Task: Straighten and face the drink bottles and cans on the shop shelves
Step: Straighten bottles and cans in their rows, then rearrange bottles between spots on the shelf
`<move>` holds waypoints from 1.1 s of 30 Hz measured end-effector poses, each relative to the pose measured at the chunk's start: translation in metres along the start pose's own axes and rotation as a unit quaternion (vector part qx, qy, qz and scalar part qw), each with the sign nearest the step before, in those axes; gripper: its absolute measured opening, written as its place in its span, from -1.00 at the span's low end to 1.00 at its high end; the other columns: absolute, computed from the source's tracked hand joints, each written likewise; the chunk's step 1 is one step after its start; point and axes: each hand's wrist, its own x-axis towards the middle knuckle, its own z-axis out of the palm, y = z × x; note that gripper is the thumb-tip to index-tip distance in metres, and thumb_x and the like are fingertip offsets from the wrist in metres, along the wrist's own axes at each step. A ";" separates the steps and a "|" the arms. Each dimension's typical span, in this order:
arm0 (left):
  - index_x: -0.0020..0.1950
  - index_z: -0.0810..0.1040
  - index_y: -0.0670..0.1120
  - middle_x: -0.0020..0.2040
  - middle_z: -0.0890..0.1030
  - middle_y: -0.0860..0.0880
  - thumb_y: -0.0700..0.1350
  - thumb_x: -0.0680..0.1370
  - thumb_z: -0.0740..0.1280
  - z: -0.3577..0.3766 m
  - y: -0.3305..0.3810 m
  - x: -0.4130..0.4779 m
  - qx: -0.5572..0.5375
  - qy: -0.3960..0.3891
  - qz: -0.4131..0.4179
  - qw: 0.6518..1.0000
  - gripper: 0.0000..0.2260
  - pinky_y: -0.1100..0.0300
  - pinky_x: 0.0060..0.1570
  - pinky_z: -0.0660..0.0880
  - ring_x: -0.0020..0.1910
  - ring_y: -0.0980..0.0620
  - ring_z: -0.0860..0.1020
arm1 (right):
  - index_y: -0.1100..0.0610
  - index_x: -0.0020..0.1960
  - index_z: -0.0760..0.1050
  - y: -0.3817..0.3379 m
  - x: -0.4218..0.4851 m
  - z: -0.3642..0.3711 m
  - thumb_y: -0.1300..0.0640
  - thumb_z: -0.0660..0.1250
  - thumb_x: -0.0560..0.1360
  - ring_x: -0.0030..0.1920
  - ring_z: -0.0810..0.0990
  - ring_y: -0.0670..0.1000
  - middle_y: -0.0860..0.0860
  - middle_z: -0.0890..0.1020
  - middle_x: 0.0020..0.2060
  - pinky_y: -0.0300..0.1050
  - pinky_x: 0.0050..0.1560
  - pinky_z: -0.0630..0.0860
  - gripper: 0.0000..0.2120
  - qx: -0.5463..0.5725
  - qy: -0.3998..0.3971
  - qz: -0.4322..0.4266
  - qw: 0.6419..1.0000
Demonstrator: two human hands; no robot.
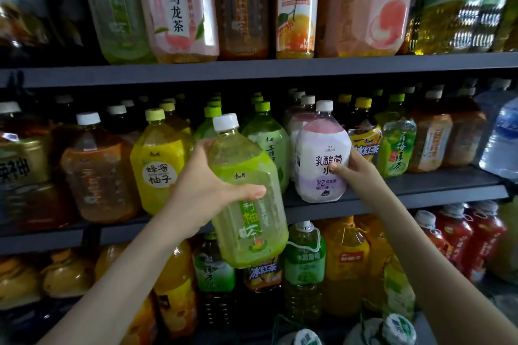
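My left hand (201,185) grips a large pale-green tea bottle (246,199) with a white cap, held off the shelf in front of the middle shelf's front edge and tilted slightly. My right hand (356,171) holds the right side of a white and pink yoghurt-drink bottle (319,159), thumb on its label; that bottle stands upright at the front of the middle shelf (420,187). A yellow honey-pomelo bottle (159,165) stands just left of my left hand.
The top shelf (252,67) carries big tea and juice bottles. To the right on the middle shelf stand iced-tea and green plum tea bottles (398,145) and a water jug (501,140). Orange, green and red bottles fill the bottom shelf.
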 end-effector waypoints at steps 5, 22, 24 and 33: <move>0.16 0.22 0.16 -0.03 0.42 0.32 -0.07 0.15 0.64 0.005 0.001 -0.011 0.007 -0.039 -0.016 0.999 -0.23 0.48 -0.16 0.32 -0.08 0.45 0.39 | 0.04 0.46 0.26 -0.022 -0.024 0.020 0.08 0.39 0.49 0.15 0.52 0.12 0.12 0.57 0.10 0.01 0.02 0.49 -0.41 -0.165 0.148 -0.048 0.974; 0.32 0.33 0.07 0.11 0.59 0.17 -0.02 0.13 0.65 -0.100 -0.038 -0.043 0.023 -0.052 -0.040 0.998 -0.16 0.10 0.18 0.50 0.10 0.22 0.56 | -0.02 0.17 0.51 -0.091 -0.140 0.197 -0.13 0.52 0.12 0.04 0.67 -0.01 -0.05 0.69 0.03 -0.01 0.05 0.60 -0.36 0.111 -0.237 -0.011 0.965; 0.34 0.33 0.04 0.13 0.58 0.16 -0.02 0.19 0.63 -0.119 -0.045 -0.044 0.008 -0.052 -0.056 0.997 -0.20 0.09 0.19 0.50 0.12 0.21 0.56 | 0.03 0.12 0.54 -0.095 -0.144 0.217 -0.11 0.52 0.10 -0.01 0.69 0.00 -0.02 0.71 -0.02 -0.11 -0.08 0.62 -0.39 0.139 -0.222 -0.003 0.965; 0.22 0.43 0.18 0.15 0.49 0.31 0.19 0.45 0.27 -0.194 -0.075 -0.041 0.031 -0.007 -0.002 0.999 -0.65 0.53 -0.03 0.39 0.09 0.44 0.45 | 0.13 0.07 0.57 -0.098 -0.159 0.282 -0.09 0.54 0.01 -0.10 0.71 0.08 0.06 0.72 -0.10 -0.12 -0.23 0.63 -0.33 0.222 -0.170 0.066 0.958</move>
